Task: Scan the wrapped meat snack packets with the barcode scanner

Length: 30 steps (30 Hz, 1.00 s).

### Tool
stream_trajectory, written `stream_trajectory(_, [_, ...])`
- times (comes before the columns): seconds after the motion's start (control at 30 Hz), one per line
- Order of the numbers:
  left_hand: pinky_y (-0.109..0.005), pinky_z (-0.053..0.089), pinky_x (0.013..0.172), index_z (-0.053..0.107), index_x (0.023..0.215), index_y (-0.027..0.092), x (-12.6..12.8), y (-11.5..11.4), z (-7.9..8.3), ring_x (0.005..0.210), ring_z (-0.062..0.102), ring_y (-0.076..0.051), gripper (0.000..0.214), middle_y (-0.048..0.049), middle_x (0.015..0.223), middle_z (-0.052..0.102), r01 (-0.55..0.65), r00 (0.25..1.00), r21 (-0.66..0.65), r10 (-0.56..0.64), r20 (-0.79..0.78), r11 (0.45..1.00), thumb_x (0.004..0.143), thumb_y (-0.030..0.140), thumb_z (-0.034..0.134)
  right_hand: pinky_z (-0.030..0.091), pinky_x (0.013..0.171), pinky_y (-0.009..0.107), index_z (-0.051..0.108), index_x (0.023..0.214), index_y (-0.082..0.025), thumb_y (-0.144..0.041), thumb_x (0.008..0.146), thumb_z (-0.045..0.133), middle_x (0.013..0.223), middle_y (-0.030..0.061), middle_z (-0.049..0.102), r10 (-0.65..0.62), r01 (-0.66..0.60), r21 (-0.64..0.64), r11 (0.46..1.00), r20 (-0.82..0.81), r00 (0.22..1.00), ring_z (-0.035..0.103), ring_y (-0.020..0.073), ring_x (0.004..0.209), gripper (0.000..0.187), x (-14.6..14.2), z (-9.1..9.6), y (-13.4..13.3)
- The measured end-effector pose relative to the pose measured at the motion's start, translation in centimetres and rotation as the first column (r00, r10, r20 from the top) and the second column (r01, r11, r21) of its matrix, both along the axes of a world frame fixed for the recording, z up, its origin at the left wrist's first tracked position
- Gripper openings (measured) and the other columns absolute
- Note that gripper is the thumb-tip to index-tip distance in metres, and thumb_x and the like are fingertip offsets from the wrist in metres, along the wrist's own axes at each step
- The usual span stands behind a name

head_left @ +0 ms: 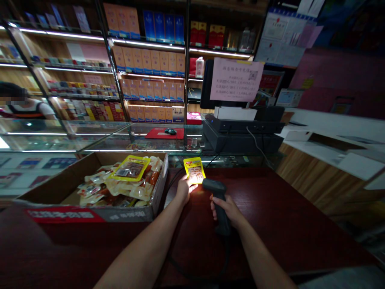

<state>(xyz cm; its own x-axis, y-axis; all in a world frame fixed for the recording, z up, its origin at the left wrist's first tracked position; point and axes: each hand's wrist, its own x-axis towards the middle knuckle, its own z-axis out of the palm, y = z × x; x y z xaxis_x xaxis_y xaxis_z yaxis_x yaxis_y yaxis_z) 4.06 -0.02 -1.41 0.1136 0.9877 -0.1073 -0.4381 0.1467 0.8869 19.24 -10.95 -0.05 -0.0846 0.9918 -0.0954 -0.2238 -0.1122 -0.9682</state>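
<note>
My left hand [184,190] is closed on the lower edge of a yellow snack packet [195,169] with a clear window, tilted up over the dark red counter. In my right hand [227,209] is a black barcode scanner [221,218], gripped by its handle. The scanner's head faces the packet from close by on the right, and bright light falls on the packet's lower part. To the left stands an open cardboard box [120,213] with several vacuum-packed foods [120,188]. A similar yellow packet [131,168] lies on top of them.
Behind the dark red counter [270,224] runs a glass display case [138,134], bearing a mouse [170,131] on a red mat. A monitor with a pink notice [236,80] stands above black boxes [240,136]. The scanner's cable [227,257] trails across the counter. Another person [27,106] is at far left.
</note>
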Motion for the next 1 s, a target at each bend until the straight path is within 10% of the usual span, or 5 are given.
stream_trajectory(0.3, [-0.031, 0.053, 0.071, 0.06, 0.092, 0.015, -0.1, -0.2, -0.3, 0.08, 0.064, -0.016, 0.025, -0.0075, 0.091, 0.067, -0.01, 0.997, 0.08, 0.005, 0.071, 0.997, 0.071, 0.028, 0.059, 0.048, 0.037, 0.023, 0.059, 0.083, -0.015, -0.042, 0.063, 0.073, 0.054, -0.002, 0.062, -0.008, 0.007, -0.016, 1.0, -0.02, 1.0, 0.056, 0.0113, 0.039, 0.036, -0.1, 0.5, -0.3])
stream_trajectory(0.63, [-0.022, 0.051, 0.057, 0.056, 0.11, 0.016, -4.5, -2.2, 8.0, 0.072, 0.061, -0.014, 0.039, -0.0064, 0.093, 0.066, -0.252, 0.944, 0.358, 0.309, -0.111, 0.899, 0.074, 0.031, 0.057, 0.048, 0.037, 0.023, 0.063, 0.087, -0.016, -0.038, 0.065, 0.073, 0.057, -0.0012, 0.061, 0.021, -0.011, 0.077, 0.997, -0.132, 0.991, 0.055, 0.011, 0.04, 0.034, -2.1, 2.8, -1.0])
stream_trajectory(0.8, [-0.027, 0.05, 0.069, 0.06, 0.111, 0.017, -12.1, -3.1, 11.3, 0.078, 0.061, -0.016, 0.036, -0.0048, 0.093, 0.066, -0.364, 0.707, 0.593, 0.628, -0.326, 0.718, 0.08, 0.026, 0.043, 0.048, 0.039, 0.023, 0.063, 0.089, -0.016, -0.038, 0.067, 0.07, 0.059, -0.0011, 0.061, 0.152, -0.13, 0.155, 0.979, -0.135, 0.979, 0.055, 0.0112, 0.041, 0.033, -5.1, 5.2, -0.7])
stream_trajectory(1.0, [-0.036, 0.044, 0.083, 0.065, 0.093, 0.016, -18.3, -3.9, 12.5, 0.091, 0.059, -0.025, 0.033, -0.0105, 0.092, 0.066, -0.278, 0.057, 0.624, 0.661, -0.748, 0.73, 0.077, 0.04, 0.049, 0.048, 0.038, 0.023, 0.062, 0.087, -0.014, -0.037, 0.067, 0.069, 0.058, -0.0008, 0.062, 0.254, -0.23, 0.183, 0.956, -0.125, 0.959, 0.055, 0.0115, 0.04, 0.031, -8.7, 6.3, 0.2])
